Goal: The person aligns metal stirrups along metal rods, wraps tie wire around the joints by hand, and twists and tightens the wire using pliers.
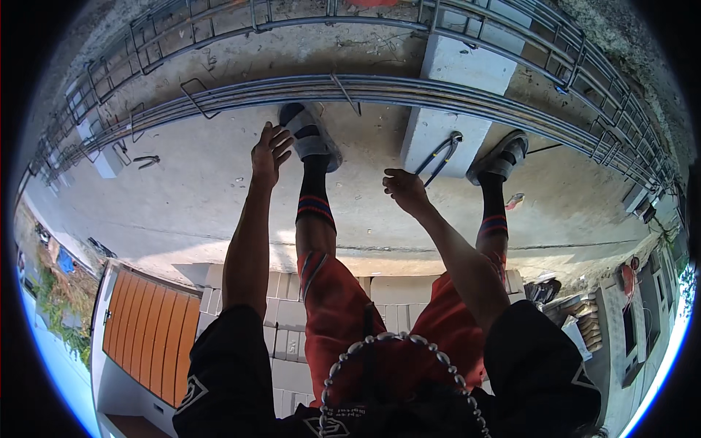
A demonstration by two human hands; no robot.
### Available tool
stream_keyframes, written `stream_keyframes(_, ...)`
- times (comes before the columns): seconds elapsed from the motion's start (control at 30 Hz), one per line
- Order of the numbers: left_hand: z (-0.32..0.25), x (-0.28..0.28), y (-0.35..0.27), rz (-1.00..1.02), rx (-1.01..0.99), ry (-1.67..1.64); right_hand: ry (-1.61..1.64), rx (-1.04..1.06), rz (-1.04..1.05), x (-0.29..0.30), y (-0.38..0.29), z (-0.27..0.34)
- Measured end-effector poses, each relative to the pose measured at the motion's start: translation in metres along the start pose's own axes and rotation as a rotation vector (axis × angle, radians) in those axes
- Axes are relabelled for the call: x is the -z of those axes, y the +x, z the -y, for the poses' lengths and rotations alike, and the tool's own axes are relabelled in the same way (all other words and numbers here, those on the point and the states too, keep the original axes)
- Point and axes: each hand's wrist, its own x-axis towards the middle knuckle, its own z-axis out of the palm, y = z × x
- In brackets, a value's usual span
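My left hand [269, 153] is held above the concrete floor beside one sandalled foot, fingers apart, with nothing in it. My right hand [405, 190] has its fingers curled and lies over the handle ends of end-cutting nippers [442, 153] with blue and yellow handles. Whether it grips them cannot be told. The nippers' head is over a pale block [454, 126]. Beyond both hands runs a bundle of long steel reinforcing bars [383, 92], with bent wire stirrups [200, 98] around or on it. Another pair of pliers [147, 160] lies on the floor at the left.
A rebar cage [350, 21] stretches across the far side. Stacked grey blocks [287, 345] stand behind my legs. An orange slatted door [150, 331] is at the lower left, and stacked sacks [589, 323] are at the right. A small reddish scrap [515, 201] lies near my foot.
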Motion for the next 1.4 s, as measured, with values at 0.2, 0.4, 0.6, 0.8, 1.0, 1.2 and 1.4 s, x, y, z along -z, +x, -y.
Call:
stream_keyframes(0.2,0.017,0.007,-0.048,-0.05,0.049,0.293,0.192,-0.309,-0.389,0.138,-0.044,-0.08)
stream_keyframes(0.4,0.097,-0.084,-0.082,0.076,0.159,0.352,0.021,-0.102,-0.649,0.324,-0.09,-0.129)
stream_keyframes(0.6,0.17,-0.189,-0.131,0.219,0.287,0.472,-0.407,0.016,-1.022,0.501,-0.061,-0.149)
stream_keyframes(0.8,0.248,-0.245,-0.135,0.147,0.441,0.418,-0.451,0.142,-1.358,0.679,0.021,-0.159)
stream_keyframes(1.0,0.265,-0.278,-0.142,0.168,0.457,0.376,-1.073,0.015,-1.098,0.715,0.066,-0.162)
stream_keyframes(1.2,0.246,-0.284,-0.148,0.22,0.437,0.337,-1.084,0.278,-0.845,0.633,0.063,-0.139)
stream_keyframes(1.4,0.162,-0.242,-0.096,0.01,0.252,0.002,-0.56,0.384,-0.683,0.424,0.037,-0.063)
